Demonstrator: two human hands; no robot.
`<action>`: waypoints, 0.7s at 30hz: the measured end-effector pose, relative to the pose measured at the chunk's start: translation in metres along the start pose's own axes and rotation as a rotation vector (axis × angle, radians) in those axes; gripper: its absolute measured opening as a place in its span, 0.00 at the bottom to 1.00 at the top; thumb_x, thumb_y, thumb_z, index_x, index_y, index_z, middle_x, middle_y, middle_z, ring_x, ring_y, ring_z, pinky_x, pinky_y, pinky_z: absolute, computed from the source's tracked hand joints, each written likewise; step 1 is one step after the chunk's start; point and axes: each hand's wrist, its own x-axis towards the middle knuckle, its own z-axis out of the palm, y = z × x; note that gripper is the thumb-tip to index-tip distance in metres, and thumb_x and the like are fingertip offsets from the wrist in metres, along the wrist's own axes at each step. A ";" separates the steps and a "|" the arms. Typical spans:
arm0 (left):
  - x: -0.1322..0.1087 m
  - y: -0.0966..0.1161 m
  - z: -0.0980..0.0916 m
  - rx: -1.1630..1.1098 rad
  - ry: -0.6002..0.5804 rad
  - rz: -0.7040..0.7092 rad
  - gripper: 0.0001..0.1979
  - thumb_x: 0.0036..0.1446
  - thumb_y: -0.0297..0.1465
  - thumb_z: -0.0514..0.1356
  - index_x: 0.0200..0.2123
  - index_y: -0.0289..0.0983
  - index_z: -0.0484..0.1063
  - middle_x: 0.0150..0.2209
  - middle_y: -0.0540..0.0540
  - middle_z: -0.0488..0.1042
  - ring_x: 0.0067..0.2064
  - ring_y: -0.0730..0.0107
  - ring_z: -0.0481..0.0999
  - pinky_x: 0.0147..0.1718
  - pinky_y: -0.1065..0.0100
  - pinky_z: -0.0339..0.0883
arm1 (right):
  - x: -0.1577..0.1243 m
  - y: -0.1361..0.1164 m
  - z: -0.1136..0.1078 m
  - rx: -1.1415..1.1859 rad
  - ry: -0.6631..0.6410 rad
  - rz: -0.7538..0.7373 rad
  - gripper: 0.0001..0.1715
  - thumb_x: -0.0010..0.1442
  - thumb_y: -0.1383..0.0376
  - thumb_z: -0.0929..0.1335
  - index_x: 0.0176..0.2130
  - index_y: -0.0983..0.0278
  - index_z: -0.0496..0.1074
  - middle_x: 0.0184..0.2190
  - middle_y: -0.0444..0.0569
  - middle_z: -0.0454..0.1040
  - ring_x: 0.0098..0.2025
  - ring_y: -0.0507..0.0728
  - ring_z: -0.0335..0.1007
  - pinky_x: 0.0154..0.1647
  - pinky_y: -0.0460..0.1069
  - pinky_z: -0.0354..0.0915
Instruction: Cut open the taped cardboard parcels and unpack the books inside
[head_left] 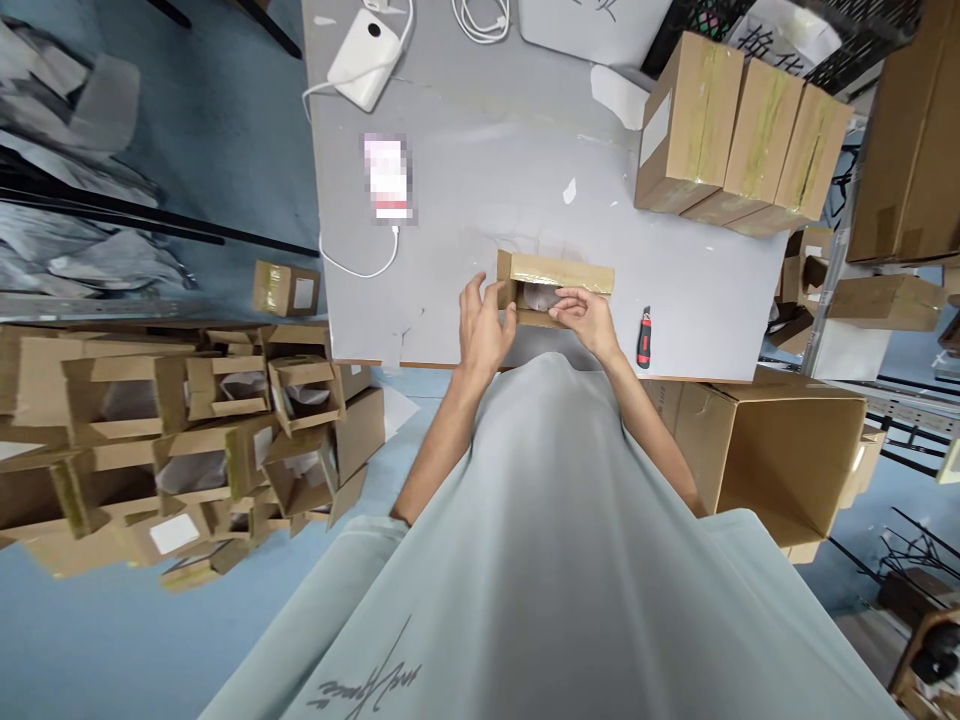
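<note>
A small cardboard box (564,272) lies at the near edge of the table, its open side facing me. Inside it shows a whitish, plastic-looking bundle (538,297), partly covered by my fingers. My left hand (484,330) is at the box's left end, fingers spread and bent beside the left flap. At the opening's right side is my right hand (589,318), thumb and fingertips drawn together; whatever they pinch is too small to make out. A red and black utility knife (644,338) lies on the table to the right of my right hand.
Three taped cartons (724,135) stand at the table's back right. A phone (388,178) on a cable and a white power bank (365,60) lie on the left. Many open boxes (217,440) are stacked below left; a large open carton (787,460) stands at right.
</note>
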 end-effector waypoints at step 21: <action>0.000 0.045 0.006 -0.304 -0.202 0.103 0.09 0.71 0.35 0.67 0.50 0.43 0.86 0.48 0.45 0.84 0.47 0.63 0.84 0.49 0.63 0.80 | -0.017 -0.025 -0.005 0.107 -0.113 0.181 0.38 0.58 0.49 0.86 0.60 0.61 0.79 0.40 0.47 0.91 0.39 0.57 0.89 0.38 0.48 0.83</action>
